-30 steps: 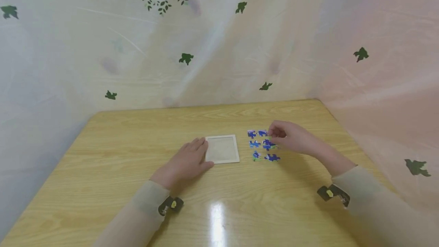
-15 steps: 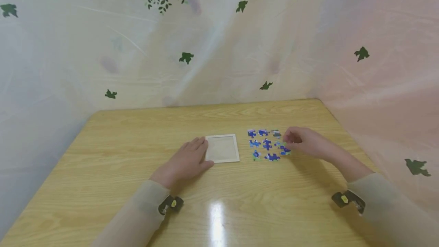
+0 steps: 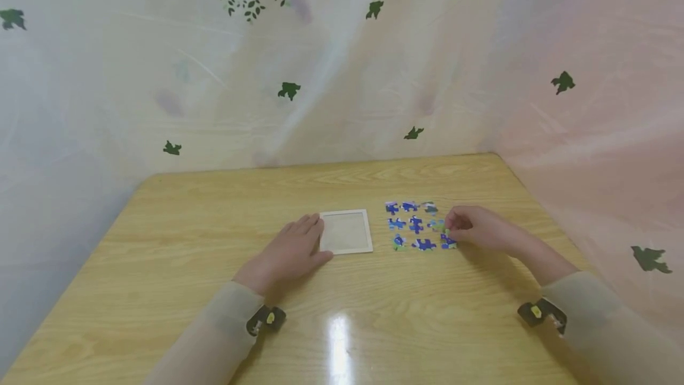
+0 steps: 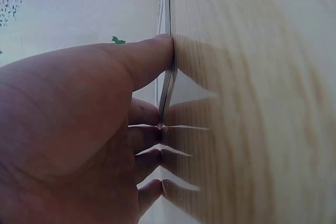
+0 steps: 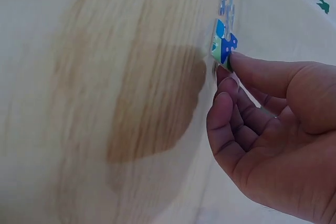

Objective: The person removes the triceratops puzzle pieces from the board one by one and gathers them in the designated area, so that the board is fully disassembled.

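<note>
My right hand point(image 3: 481, 229) pinches a blue and green jigsaw puzzle piece point(image 5: 224, 45) between thumb and index finger, at the lower right of a group of pieces. The right wrist view shows this piece tilted, with the other fingers curled below it. Several loose puzzle pieces point(image 3: 416, 224) lie in rough rows to the left of that hand. My left hand point(image 3: 288, 251) rests at the left side of a square white-rimmed puzzle frame point(image 3: 369, 230). Its thumb touches the frame edge point(image 4: 167, 85) in the left wrist view, and its fingers are extended.
A wooden table point(image 3: 214, 207) carries the frame and the pieces. Behind it and to the right hangs a pale curtain point(image 3: 224, 117) with leaf prints. Dark wrist cameras are strapped at both sleeves.
My right hand has moved right and toward me with the puzzle piece, from the middle of the group to its lower right corner. The left hand and the frame stay in place.
</note>
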Tool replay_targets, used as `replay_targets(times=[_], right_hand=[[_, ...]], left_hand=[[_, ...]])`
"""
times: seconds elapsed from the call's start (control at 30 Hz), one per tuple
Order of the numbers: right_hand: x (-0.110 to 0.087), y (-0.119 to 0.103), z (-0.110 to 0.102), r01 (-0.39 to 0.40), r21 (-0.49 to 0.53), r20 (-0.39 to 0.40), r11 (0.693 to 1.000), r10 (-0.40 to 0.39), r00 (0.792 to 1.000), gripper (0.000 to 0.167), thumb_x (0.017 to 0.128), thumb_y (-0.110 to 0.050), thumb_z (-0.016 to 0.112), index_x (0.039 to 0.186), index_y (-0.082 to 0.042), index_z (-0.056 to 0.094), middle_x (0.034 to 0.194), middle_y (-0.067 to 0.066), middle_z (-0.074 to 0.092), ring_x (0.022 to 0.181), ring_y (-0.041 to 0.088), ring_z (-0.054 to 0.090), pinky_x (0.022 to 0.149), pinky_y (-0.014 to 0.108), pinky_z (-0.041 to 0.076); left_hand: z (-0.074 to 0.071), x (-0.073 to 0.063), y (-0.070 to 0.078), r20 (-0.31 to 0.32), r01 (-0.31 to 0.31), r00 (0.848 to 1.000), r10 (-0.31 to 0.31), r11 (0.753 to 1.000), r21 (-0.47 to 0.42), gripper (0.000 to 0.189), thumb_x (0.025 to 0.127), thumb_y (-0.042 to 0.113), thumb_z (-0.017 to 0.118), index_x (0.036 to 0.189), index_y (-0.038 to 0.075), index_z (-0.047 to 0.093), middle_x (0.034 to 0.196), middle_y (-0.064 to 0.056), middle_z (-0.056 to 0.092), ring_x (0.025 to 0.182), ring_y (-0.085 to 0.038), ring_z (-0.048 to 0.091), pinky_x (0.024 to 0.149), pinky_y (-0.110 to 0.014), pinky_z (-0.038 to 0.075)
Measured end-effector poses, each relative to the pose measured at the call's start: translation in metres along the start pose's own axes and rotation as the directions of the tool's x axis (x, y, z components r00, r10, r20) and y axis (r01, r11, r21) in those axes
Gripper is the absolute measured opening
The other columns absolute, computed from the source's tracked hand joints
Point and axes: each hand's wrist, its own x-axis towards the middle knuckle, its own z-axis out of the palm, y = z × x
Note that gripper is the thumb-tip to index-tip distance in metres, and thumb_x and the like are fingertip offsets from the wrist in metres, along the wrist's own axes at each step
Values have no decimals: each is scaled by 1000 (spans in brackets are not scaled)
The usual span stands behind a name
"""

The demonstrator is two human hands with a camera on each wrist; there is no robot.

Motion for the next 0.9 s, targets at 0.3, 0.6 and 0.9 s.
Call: replay_targets(times=[0.3,0.6,0.9], right_hand=[[1,4,4,14,1,8,1000,-14,1000,5,105,-9,75,108,-9,72,105,1,73,103,22,68,94,44,56],[2,1,8,18,-9,-13,1000,-18,1000,6,104,-7,76,109,-4,74,103,1,75,99,20,68,94,44,57],[0,1,9,-7,-11,-9,1000,7,1000,8,103,-8,77,110,-4,74,103,2,74,99,20,67,92,44,57]], left_hand=[[-2,-1,1,-4,1,1000,-1,1000,-5,83,115,49,56,171,-6,29,180,-26,20,167,-43,16,136,-58,15],[-1,0,-1,-10,-8,1000,8,1000,4,83,115,50,56,170,-7,29,180,-26,20,167,-44,16,136,-58,15],[1,0,-2,-15,-14,1000,14,1000,-13,83,115,50,55,170,-7,30,180,-26,20,167,-44,17,136,-58,15]])
